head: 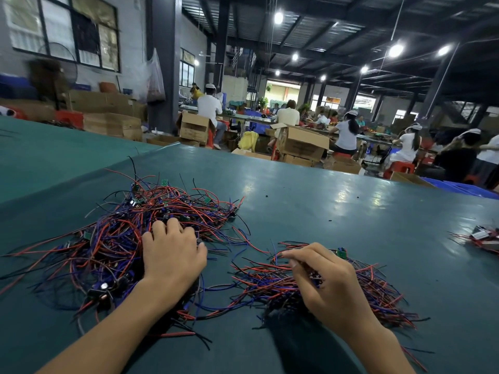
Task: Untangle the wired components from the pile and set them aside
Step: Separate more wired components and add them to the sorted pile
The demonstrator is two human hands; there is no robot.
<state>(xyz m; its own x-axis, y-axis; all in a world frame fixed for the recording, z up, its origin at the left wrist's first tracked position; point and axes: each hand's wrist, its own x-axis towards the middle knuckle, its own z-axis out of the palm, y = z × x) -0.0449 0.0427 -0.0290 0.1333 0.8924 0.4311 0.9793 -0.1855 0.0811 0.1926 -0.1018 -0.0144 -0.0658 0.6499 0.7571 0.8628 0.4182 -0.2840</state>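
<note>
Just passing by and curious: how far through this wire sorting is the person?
Partly done. A smaller heap of freed wires already lies on the right. The right hand seems to pinch wires there, apparently setting them down; the left hand rests on the big tangled pile, which is the larger share.

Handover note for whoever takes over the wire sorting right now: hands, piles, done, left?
Left hand: palm down on the large tangled pile of red, blue and black wired components, fingers dug in; grip unclear.
Right hand: fingers curled round wires of the smaller set-aside bunch, right of the pile on the dark green table.
Done: some components separated.
Left: most of the large pile.
Another small wire bunch lies at the table's far right.
</note>
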